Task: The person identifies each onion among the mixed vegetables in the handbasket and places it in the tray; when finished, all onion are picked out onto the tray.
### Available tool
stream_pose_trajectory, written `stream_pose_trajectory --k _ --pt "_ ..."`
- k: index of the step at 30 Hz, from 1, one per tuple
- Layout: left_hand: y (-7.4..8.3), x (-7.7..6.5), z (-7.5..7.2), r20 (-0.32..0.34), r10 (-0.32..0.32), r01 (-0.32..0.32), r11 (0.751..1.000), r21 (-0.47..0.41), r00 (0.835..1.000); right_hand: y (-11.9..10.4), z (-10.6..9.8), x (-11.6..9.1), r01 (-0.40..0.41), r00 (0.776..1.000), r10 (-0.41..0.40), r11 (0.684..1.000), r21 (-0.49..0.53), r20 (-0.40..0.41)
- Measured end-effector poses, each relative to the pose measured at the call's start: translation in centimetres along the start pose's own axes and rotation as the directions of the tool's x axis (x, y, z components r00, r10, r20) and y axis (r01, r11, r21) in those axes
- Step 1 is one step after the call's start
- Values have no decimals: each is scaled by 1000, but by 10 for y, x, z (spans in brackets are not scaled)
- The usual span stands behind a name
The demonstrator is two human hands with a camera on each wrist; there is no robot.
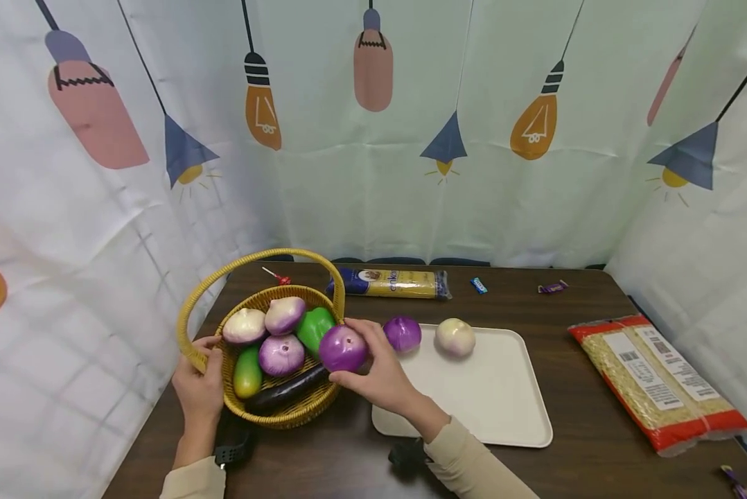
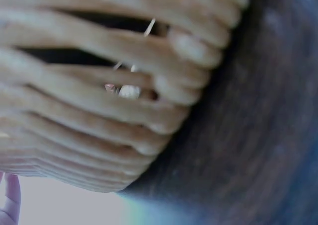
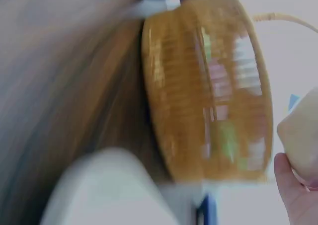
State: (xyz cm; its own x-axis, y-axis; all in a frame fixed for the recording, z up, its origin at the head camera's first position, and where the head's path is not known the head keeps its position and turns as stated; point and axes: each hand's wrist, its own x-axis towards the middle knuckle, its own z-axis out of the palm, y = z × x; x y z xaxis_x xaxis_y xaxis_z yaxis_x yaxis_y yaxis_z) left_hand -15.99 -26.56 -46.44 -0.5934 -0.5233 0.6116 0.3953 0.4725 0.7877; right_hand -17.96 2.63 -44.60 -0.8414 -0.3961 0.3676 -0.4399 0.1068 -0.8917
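A yellow wicker basket (image 1: 299, 414) with a tall handle stands on the left of the table. My left hand (image 1: 200, 388) grips its left rim by the foot of the handle. Inside are three purple-and-white turnips (image 1: 282, 355), a green bell pepper (image 1: 314, 328), a dark eggplant (image 1: 288, 391) and a green-yellow oblong fruit or vegetable (image 1: 247, 373). At the basket's right rim my right hand (image 1: 380, 367) holds another turnip (image 1: 343, 348), purple on top; its pale pointed underside (image 3: 303, 130) shows in the right wrist view. The left wrist view is mostly blurred wicker (image 2: 99, 101).
A white tray (image 1: 473, 395) lies right of the basket, with a purple turnip (image 1: 402, 334) and a pale one (image 1: 455, 337) at its back edge. Behind are a pasta packet (image 1: 398, 283), a lollipop (image 1: 281, 278) and small candies (image 1: 479, 285). A grain bag (image 1: 660, 381) lies far right.
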Motion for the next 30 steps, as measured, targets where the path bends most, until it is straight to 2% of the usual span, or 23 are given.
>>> stream_pose_trajectory --k 3,9,13,16,19,23,27,30 --pt "3 -1 0 -5 -19 19 1000 2 1000 18 -27 -9 -32 999 32 999 8 -34" --pt "4 0 1 -10 -15 15 1000 -4 1000 29 -85 -23 -72 988 63 996 -56 -142" --pt "3 0 1 -14 -24 24 1000 5 1000 33 -118 -30 -139 972 117 985 -98 -202" --pt "2 -1 1 -19 -33 33 999 7 999 36 -139 -35 -197 959 150 962 -187 -241" --pt "1 -1 1 -20 -31 31 1000 1 999 40 -158 -38 -231 948 145 927 -296 -285" --pt "0 -1 1 -14 -14 14 1000 -9 1000 46 -183 -44 -272 934 145 880 -388 -327" --pt "-1 0 2 -8 -6 6 1000 -10 1000 53 -207 -54 -353 907 195 835 -422 -373" --pt "-1 0 1 -5 -10 10 1000 -4 1000 59 -222 -61 -392 887 223 827 -402 -405"
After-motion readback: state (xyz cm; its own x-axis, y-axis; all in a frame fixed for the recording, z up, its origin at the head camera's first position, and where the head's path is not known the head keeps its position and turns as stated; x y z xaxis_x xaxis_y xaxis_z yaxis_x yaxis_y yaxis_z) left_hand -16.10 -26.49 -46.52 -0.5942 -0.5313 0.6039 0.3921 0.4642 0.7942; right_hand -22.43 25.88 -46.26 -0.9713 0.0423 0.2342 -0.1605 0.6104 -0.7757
